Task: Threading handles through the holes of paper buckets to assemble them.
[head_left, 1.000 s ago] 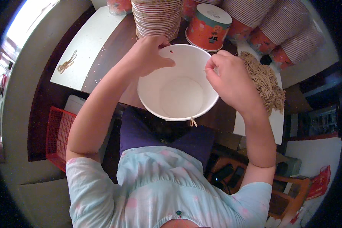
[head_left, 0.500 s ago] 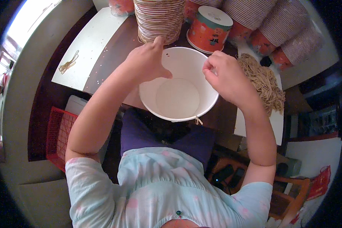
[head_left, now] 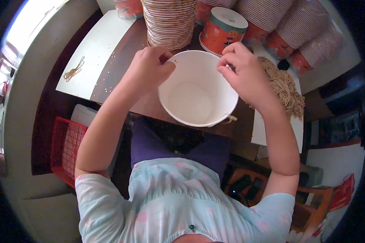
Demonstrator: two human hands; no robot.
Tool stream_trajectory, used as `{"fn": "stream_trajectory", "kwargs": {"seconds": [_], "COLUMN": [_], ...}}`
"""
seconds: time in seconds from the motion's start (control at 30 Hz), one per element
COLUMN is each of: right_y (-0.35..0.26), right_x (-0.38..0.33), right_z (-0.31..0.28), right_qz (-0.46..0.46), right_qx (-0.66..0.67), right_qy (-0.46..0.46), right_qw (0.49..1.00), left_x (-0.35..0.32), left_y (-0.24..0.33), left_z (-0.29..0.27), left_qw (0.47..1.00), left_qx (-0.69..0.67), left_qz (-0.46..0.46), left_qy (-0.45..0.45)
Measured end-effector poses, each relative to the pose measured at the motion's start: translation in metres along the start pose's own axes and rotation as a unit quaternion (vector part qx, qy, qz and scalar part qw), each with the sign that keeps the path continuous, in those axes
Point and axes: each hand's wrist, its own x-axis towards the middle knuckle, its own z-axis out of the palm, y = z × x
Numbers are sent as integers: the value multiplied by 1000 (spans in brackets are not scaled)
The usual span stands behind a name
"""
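Fingers of the left hand [head_left: 149,67] and the right hand [head_left: 242,71] pinch opposite sides of the white bucket's [head_left: 198,91] rim, at frame centre on the brown table [head_left: 125,52], beside a pile of strings [head_left: 286,87].

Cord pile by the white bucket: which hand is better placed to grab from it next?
Right, probably. The right hand pinches the white bucket rim on the side next to the tan cord pile. The left hand grips the opposite rim, with the bucket between it and the pile.

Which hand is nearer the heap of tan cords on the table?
Right. The right hand is at the white bucket's rim, beside the cord heap; the left hand is at the opposite rim, farther away.
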Motion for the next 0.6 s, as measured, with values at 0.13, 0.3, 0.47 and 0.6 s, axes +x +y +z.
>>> {"fn": "stream_trajectory", "kwargs": {"seconds": [0.13,0.3,0.47,0.6], "right_y": [-44,-45,-28,-25], "right_x": [11,29,39,43], "right_z": [-15,21,46,54], "right_qz": [13,43,167,180], "right_qx": [82,87,123,123], "right_qy": [12,-33,-87,-97], "right_qw": [996,995,974,971], "left_x": [-12,-18,-13,-5], "left_y": [-1,2,-9,-22], "left_z": [0,-6,-1,4], "left_qw": [988,952,955,960], "left_qx": [-136,-267,-271,-260], "left_qz": [-66,-140,-107,-85], "left_qy": [-16,-43,-55,-50]}}
